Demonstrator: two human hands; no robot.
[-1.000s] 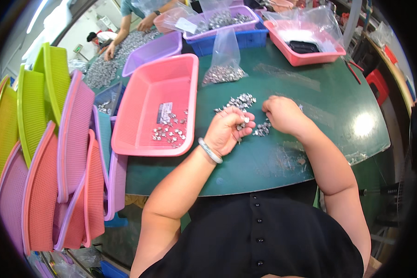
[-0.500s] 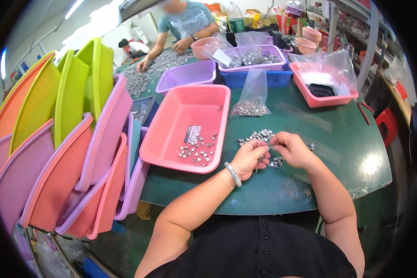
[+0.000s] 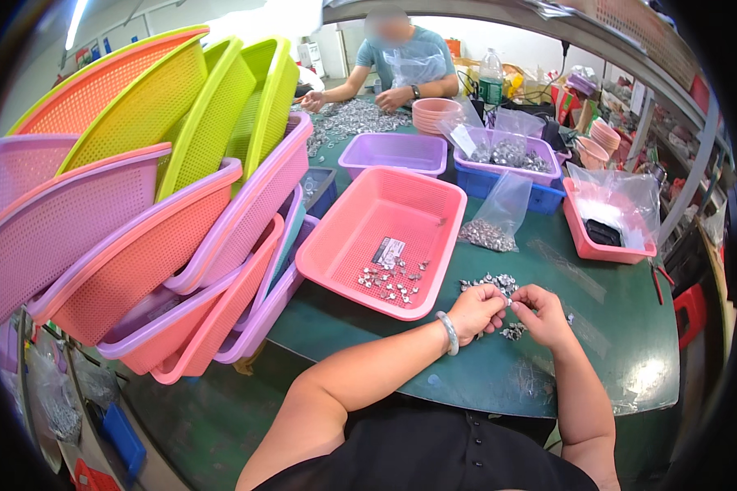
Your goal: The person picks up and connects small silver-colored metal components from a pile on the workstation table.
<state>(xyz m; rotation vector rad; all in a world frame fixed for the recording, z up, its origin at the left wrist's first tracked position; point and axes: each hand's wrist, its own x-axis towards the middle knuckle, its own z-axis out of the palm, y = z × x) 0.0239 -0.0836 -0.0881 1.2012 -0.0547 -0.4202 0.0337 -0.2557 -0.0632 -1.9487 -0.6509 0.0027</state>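
Over the green table, my left hand is closed, with small silver metal parts partly visible in its curled fingers. My right hand pinches at a small metal part held between the fingertips of both hands. Its exact kind is too small to make out. Loose metal parts lie in a pile just beyond my hands, and a smaller cluster lies beneath them. Left of my hands stands a pink plastic basket holding scattered metal parts and a printed label.
Stacked coloured baskets crowd the left side. Beyond the pink basket are a purple tray, a bag of parts and a blue bin. A red-pink tray stands right. A co-worker sits across the table by spread metal parts.
The whole view has shifted, so the table and baskets appear farther right and lower. My hands stay together by the pile, their fingertips now meeting at the small part.
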